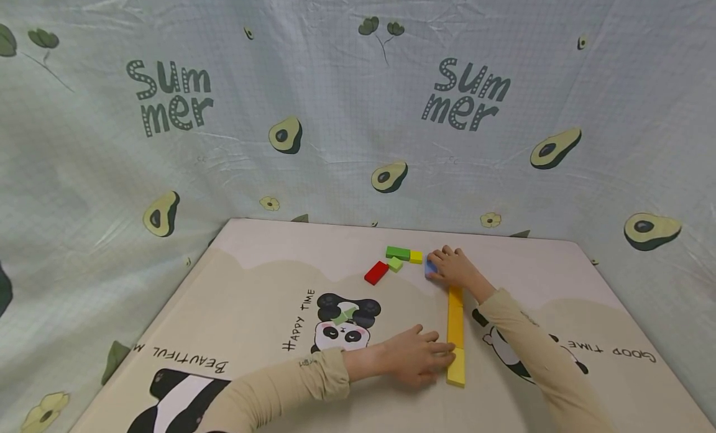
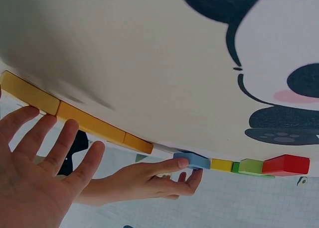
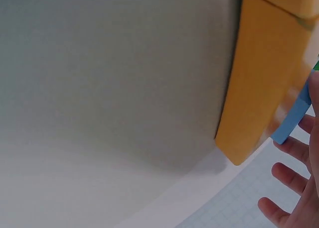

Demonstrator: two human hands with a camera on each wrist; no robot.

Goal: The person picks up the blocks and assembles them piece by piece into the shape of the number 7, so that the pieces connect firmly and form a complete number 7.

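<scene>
My right hand (image 1: 457, 270) pinches a blue block (image 1: 429, 268) between thumb and fingers at the far side of the table. Just below that hand begins a straight row of blocks: a short orange one, a longer orange block (image 1: 455, 326) and a pale yellow block (image 1: 456, 369) at the near end. Beside the yellow block lies my left hand (image 1: 418, 358), its fingers spread and reaching to the block's left side. Fingertips (image 2: 31, 110) overlap the yellow block's edge in the left wrist view; whether they press on it I cannot tell.
Left of the blue block sit a small yellow block (image 1: 416, 257), a green block (image 1: 398, 253), a light green block (image 1: 394, 264) and a red block (image 1: 376, 273). The table cover (image 1: 268, 284) has printed pandas and words. Behind the table hangs an avocado-patterned curtain (image 1: 335, 97).
</scene>
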